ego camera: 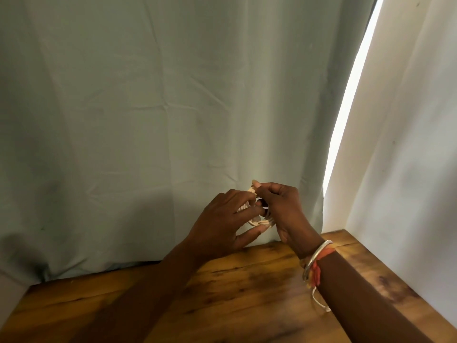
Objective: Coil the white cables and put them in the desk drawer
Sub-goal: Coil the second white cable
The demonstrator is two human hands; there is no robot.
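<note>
Pale grey-green fabric, a creased curtain (148,120), fills most of your view and hangs down to the back edge of the tabletop. To its right stands a plain white wall (408,144), with a narrow bright strip of daylight (346,107) running between the 2. Below them lies the brown wooden tabletop (247,293), streaked with dark grain, and both your forearms reach across it from the near edge.

Your 2 hands meet over the far side of the tabletop, in front of the curtain and raised clear of the wood. Your left hand (220,226) grasps the coiled white cable (262,221) from the left, its forefinger curled over the loops and the other fingers spread beneath them. Your right hand (284,211) pinches the top of the same coil between thumb and forefinger. The cable forms a small ring of several turns, held between both hands and mostly hidden by them.

On your right wrist sits a silver metal bangle (314,258), just beside a band of orange thread (319,268). A thin white strand (319,300) hangs below that wrist toward the tabletop; whether it belongs to the cable or to the thread cannot be told.
</note>
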